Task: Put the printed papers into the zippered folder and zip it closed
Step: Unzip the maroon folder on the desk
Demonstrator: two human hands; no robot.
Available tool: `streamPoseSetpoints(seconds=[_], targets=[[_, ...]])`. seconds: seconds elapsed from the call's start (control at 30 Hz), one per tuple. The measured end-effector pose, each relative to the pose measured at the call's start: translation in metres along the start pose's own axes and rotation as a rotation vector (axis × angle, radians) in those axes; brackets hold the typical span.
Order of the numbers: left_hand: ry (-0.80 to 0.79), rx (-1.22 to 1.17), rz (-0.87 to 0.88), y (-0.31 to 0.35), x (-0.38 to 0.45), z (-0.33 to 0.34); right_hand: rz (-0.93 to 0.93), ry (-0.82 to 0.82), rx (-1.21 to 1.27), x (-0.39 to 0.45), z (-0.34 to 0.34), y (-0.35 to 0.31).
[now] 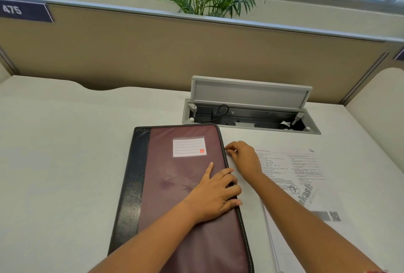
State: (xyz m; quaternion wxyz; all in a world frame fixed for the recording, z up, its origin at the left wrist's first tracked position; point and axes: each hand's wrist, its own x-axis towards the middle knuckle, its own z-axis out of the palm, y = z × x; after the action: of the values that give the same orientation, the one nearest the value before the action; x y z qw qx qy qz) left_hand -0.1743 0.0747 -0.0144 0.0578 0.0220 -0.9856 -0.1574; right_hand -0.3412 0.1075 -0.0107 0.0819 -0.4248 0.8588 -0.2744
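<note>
Under both hands (215, 194): closed folder (183, 196); papers (303, 185) just right.

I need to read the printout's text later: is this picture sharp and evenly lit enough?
Head view: soft even daylight, faint shadows; printed papers washed pale, text too small and blurred to read; wide-angle bends the partition; folder reasonably sharp.

A dark blue tag (25, 11) on the cubicle partition reads "475" in white; the printed papers (306, 185) on the desk carry a bold partial logo — "kash" — and a QR code (335, 216); their finer print is illegible.
</note>
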Motion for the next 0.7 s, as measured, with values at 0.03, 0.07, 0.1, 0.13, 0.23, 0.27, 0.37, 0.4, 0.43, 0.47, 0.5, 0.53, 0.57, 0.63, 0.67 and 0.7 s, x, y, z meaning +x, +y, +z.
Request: streamPoseSetpoints(seconds=[0.03, 0.07, 0.1, 0.13, 0.23, 0.27, 0.37, 0.4, 0.43, 0.47, 0.5, 0.53, 0.57, 0.63, 0.67, 0.7], targets=[[-0.007, -0.002, -0.006, -0.002, -0.002, 0.001, -0.006, -0.020, -0.010, -0.006, 0.001, 0.000], [-0.013, 0.002, -0.009, -0.002, -0.003, 0.002, -0.013, -0.031, -0.017, -0.013, 0.001, 0.000], [-0.016, 0.009, -0.009, -0.002, -0.004, 0.002, -0.019, -0.036, -0.020, -0.020, -0.001, 0.001], [-0.020, 0.013, -0.009, -0.002, -0.003, 0.002, -0.028, -0.035, -0.015, -0.029, -0.004, 0.003], [-0.029, 0.016, -0.011, -0.001, -0.002, 0.001, -0.040, -0.046, -0.016, -0.055, -0.009, 0.008], [-0.030, 0.018, -0.014, 0.000, -0.002, 0.001, -0.032, -0.056, -0.015, -0.066, -0.009, 0.009], [-0.029, 0.022, -0.025, 0.000, -0.001, 0.001, -0.002, -0.052, 0.022, -0.095, -0.010, 0.012], [-0.024, 0.023, -0.026, -0.001, 0.000, 0.002, 0.002, -0.040, 0.029, -0.103, -0.011, 0.013], [-0.021, 0.025, -0.029, -0.001, 0.000, 0.003, 0.003, -0.029, 0.028, -0.112, -0.011, 0.013], [-0.020, 0.025, -0.033, -0.001, 0.001, 0.004, 0.003, -0.019, 0.024, -0.120, -0.011, 0.012], [-0.020, 0.025, -0.037, -0.001, 0.001, 0.004, 0.006, -0.009, 0.021, -0.128, -0.011, 0.011], [-0.022, 0.027, -0.040, -0.001, 0.001, 0.005, 0.011, 0.002, 0.017, -0.136, -0.011, 0.010], [-0.023, 0.032, -0.046, -0.001, 0.002, 0.004, 0.017, 0.011, 0.010, -0.145, -0.010, 0.009], [-0.032, 0.042, -0.071, -0.002, 0.003, 0.004, 0.031, 0.023, -0.014, -0.162, -0.010, 0.009], [-0.038, 0.045, -0.089, -0.002, 0.004, 0.003, 0.039, 0.026, -0.023, -0.170, -0.010, 0.010], [-0.041, 0.047, -0.111, -0.001, 0.005, 0.003, 0.049, 0.033, -0.028, -0.177, -0.010, 0.011]])
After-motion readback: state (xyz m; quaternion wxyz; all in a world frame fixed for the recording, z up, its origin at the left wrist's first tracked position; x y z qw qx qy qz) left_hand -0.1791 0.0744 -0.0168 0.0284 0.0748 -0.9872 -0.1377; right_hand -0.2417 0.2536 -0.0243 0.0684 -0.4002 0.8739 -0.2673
